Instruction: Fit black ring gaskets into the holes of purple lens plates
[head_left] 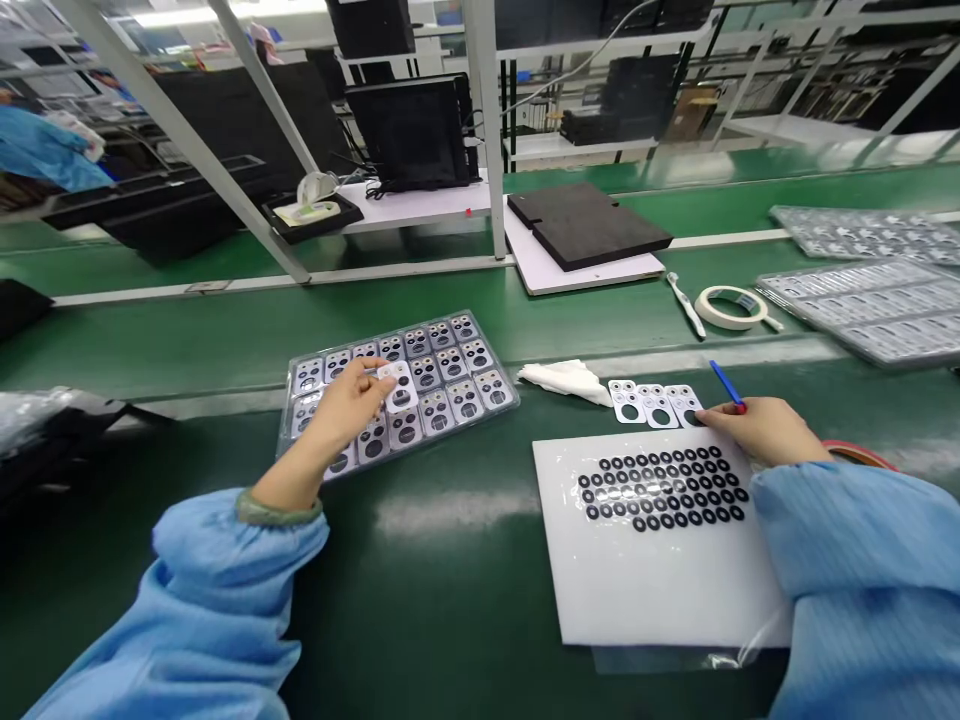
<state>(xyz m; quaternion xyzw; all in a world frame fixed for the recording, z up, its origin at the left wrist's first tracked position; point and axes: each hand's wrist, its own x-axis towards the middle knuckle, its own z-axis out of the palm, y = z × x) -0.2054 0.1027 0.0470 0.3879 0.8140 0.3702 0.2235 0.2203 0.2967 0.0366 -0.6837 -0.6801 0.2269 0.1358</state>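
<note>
Rounded white plate (401,388) pinched between thumb and fingers of the left hand (352,405), directly over the clear blister tray (285,428). In the tray, rows of similar plates with round openings, set side by side.

Hands well apart: the left clamped on the plate, the right hand (769,430) closed around a slim blue pen-like tool (726,385), to the right of the tray. Also right of the tray, a row of three white plates (658,407), with right fingertips at the end one; cannot tell whether pressing on it or only beside it, with that edge partly covered. Nearer the camera on the same side of the tray, a white sheet (660,590) carrying rows of black rings (666,526). Just beside the tray's right edge, a crumpled white cloth (566,380); farther right, a toothbrush (684,305) and a roll of masking tape (705,305).

Likely to slip if pinched too close to the edge, then to land on plates in the tray and mark or unseat them. Easy, too, to knock the row of three askew through a small turn of the right wrist, or to drag the white sheet and smear its rings through a low-hanging right sleeve (855,540).
</note>
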